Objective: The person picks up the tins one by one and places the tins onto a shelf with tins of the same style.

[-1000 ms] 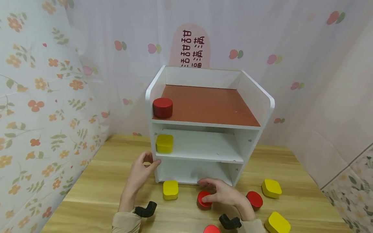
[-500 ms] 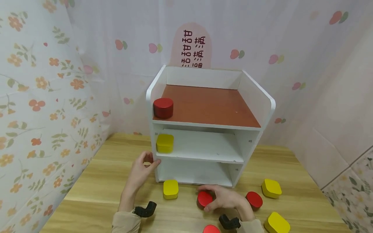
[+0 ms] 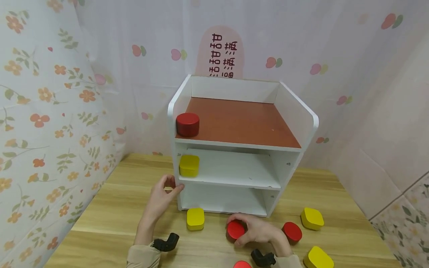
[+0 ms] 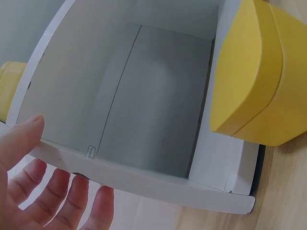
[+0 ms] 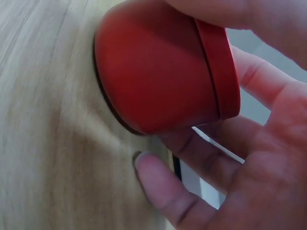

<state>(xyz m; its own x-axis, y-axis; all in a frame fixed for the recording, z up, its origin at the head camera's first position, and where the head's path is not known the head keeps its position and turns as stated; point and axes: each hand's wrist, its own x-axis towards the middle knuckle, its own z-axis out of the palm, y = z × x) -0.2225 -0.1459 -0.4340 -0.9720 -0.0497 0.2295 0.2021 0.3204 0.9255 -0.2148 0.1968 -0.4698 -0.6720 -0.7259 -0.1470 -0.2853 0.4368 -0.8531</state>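
Red round box [image 3: 234, 231], with the right grip [image 3: 255, 228] clamped on it between thumb and fingers, is at the low middle of the head view; take it as the centre of the clock. Behind everything hangs a flowered curtain [image 3: 134, 22]. Wood-grained tabletop [image 3: 117, 204] spreads beneath. At 12 o'clock stands a white cabinet [image 3: 291, 111], brown on top, with two bays below. Above its back edge, a pink patch [image 3: 219, 48] on the curtain carries dark red Chinese characters in two columns; 甜 and 满 can be made out, each repeated, and the cabinet blocks the foot of both columns. At 10 o'clock the left grip [image 3: 161, 197] holds the front edge of the cabinet's left side panel, thumb inside, fingers outside. Black bent pieces [image 3: 166, 242] sit at both wrists. Yellow boxes [image 3: 195, 219] lie between 9 and 10, before the lowest bay; at 11, on the middle shelf; at 3; and toward 4. Other red boxes [image 3: 187, 124] stand at 11, on the brown top; at 3, just beside the right wrist; and at 6, cut off by the picture's edge. Smallest is a clear peg [image 4: 90, 152] inside the side panel.
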